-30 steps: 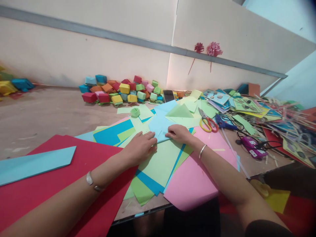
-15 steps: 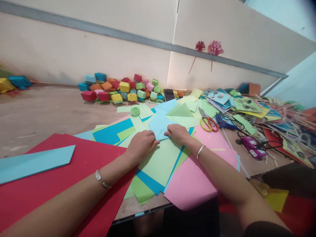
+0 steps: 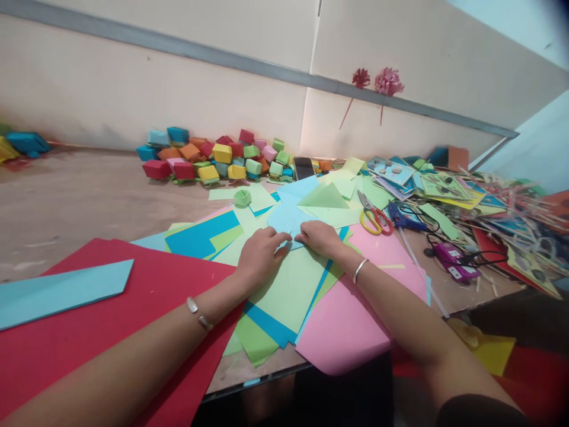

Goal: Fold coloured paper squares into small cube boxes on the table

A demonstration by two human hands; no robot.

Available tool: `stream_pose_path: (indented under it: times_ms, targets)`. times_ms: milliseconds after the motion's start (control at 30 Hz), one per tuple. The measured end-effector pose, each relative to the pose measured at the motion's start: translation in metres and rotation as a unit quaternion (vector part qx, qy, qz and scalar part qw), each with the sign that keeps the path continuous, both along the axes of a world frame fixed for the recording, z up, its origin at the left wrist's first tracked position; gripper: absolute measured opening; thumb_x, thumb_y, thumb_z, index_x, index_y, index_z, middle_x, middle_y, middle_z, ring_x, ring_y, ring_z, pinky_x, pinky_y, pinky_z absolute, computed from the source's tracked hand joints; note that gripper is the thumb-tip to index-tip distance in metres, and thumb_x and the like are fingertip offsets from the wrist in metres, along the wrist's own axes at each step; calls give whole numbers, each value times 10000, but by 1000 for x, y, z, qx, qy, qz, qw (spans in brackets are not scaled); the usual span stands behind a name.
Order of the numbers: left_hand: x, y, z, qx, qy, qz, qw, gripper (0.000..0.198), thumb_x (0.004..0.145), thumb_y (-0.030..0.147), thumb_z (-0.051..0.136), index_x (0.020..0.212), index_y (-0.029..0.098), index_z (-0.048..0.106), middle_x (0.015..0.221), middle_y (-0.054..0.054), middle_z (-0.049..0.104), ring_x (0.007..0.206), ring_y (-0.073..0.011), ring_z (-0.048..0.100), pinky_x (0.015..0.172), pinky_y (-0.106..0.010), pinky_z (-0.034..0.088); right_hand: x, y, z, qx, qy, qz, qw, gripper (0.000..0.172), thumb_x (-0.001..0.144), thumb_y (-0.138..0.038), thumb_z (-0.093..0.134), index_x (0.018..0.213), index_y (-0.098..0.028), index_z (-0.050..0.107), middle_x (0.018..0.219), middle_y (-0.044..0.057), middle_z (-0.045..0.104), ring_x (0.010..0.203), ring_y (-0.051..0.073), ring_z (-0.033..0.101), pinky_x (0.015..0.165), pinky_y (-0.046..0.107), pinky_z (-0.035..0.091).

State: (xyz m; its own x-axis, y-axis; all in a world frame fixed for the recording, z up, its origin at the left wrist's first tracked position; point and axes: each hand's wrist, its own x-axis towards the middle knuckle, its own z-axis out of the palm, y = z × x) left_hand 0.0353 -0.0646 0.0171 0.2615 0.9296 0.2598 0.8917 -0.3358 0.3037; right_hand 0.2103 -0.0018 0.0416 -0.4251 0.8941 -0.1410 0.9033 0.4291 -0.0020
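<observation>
A light blue paper sheet (image 3: 287, 214) lies on a pile of coloured sheets in the middle of the table. My left hand (image 3: 261, 255) and my right hand (image 3: 319, 237) meet at its near corner. The fingers of both hands are curled and pinch the paper's edge, pressing it down on a light green sheet (image 3: 288, 290). A pink sheet (image 3: 351, 323) lies under my right forearm. A large red sheet (image 3: 111, 320) lies under my left forearm. Both wrists wear a silver bangle.
A heap of small folded paper boxes (image 3: 217, 161) stands by the wall. Red-and-yellow scissors (image 3: 373, 216), a blue glue gun (image 3: 404, 218), a purple device (image 3: 453, 264) with cable, and cluttered cards and sticks (image 3: 511, 219) lie at right. A phone (image 3: 303, 168) lies behind the sheets.
Both hands have moved slightly away from me and closer together; the left fingers went from lying flat to pinching the blue paper's corner beside the right hand.
</observation>
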Motion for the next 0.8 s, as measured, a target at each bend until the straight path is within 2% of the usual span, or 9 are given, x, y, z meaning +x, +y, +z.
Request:
stream_pose_path:
  times_ms: [100, 300, 500, 600, 800]
  targets:
    - [-1, -1, -3, 9, 25, -33, 999, 308, 969, 275, 486, 1086, 260, 771, 927, -78, 649, 860, -239, 578, 715, -343, 429, -1, 0, 2, -11, -1, -6, 1000, 327, 1004, -475, 484, 1055, -202, 655, 1099, 81, 709, 990, 208, 632, 597, 273, 323]
    - [0, -5, -2, 65, 88, -92, 990, 311, 979, 215, 463, 953, 198, 773, 1004, -100, 684, 919, -247, 594, 768, -363, 443, -1, 3, 1, -17, 8, -6, 1000, 331, 993, -495, 498, 1042, -211, 660, 1102, 75, 709, 972, 202, 629, 599, 271, 317]
    - [3, -9, 0, 69, 175, -123, 974, 286, 992, 218, 454, 1125, 166, 702, 923, -102, 668, 863, -254, 597, 724, -375, 448, 0, 2, 2, -16, 14, 1, 1000, 310, 998, -468, 503, 1059, -208, 660, 1089, 72, 714, 960, 195, 630, 603, 270, 312]
    - [2, -7, 1, 70, 170, -124, 975, 284, 989, 236, 462, 1119, 192, 711, 930, -103, 663, 860, -252, 598, 729, -378, 457, 0, 2, 2, -14, 18, 4, 1000, 309, 995, -472, 510, 1054, -208, 659, 1098, 70, 713, 961, 193, 630, 597, 272, 304]
    - [-6, -5, 3, 51, 128, -149, 979, 316, 959, 193, 451, 943, 190, 768, 999, -111, 718, 869, -256, 647, 744, -396, 493, 0, 3, 1, -20, 27, 11, 999, 312, 999, -471, 504, 1051, -203, 656, 1112, 72, 714, 973, 195, 633, 586, 281, 294]
